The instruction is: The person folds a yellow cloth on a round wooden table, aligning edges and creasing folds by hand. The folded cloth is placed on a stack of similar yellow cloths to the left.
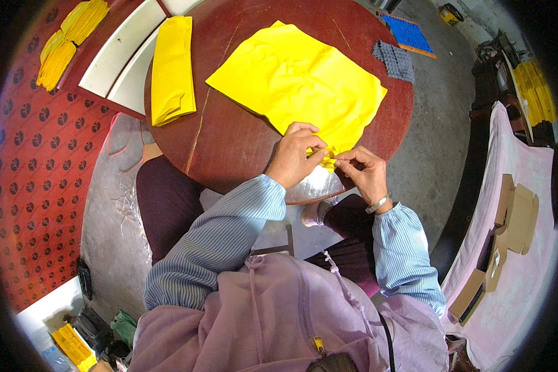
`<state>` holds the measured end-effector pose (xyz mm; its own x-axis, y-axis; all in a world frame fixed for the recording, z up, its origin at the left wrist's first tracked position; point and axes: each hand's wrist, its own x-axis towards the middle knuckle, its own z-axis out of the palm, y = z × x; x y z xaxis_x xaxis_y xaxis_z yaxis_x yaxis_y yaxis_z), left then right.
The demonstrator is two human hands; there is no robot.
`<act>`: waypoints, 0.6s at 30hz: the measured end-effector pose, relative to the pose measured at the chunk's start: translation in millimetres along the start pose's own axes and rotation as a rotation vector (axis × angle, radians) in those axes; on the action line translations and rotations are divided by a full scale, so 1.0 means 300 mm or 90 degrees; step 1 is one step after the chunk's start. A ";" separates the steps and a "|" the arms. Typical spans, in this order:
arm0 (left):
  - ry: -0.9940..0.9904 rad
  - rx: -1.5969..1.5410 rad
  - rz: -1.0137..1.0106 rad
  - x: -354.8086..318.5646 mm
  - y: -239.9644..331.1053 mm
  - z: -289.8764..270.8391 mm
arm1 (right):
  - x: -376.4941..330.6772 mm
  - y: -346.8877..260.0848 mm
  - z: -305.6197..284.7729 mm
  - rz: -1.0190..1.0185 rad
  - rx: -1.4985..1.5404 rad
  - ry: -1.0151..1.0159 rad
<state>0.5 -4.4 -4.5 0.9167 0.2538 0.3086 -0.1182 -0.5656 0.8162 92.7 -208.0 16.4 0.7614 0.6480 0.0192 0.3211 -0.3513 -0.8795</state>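
Note:
A yellow sheet point(310, 74), thin and creased like fabric or soft paper, lies spread over the round dark-red table point(223, 142). Its near corner is bunched into small gathers between my two hands at the table's front edge. My left hand point(296, 155) is closed on the gathers, thumb and fingers pinching from the left. From the right, my right hand point(364, 175) pinches the same bunched end with thumb and forefinger. A bracelet point(379, 203) circles my right wrist. The fingers partly cover the gathered part.
A folded yellow stack point(172, 71) lies at the table's left edge. Grey bumpy material point(394, 61) rests at the right edge, with a blue mat point(409, 34) beyond. More yellow bundles point(84, 22) lie far left. Open cardboard boxes point(508, 217) sit on a pink-covered surface at right.

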 end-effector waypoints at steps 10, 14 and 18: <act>-0.047 -0.023 -0.003 -0.001 -0.003 -0.022 | 0.010 0.017 0.004 0.043 0.015 0.004; -0.065 -0.018 0.014 0.000 -0.005 -0.034 | 0.010 0.022 0.003 0.044 0.015 0.004; -0.078 -0.027 0.008 0.002 -0.005 -0.038 | 0.012 0.024 0.004 0.047 0.019 0.001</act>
<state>-3.2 5.6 0.1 0.9545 0.1478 0.2590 -0.1436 -0.5332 0.8337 97.1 -207.3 9.6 0.7836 0.6196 -0.0451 0.2473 -0.3777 -0.8923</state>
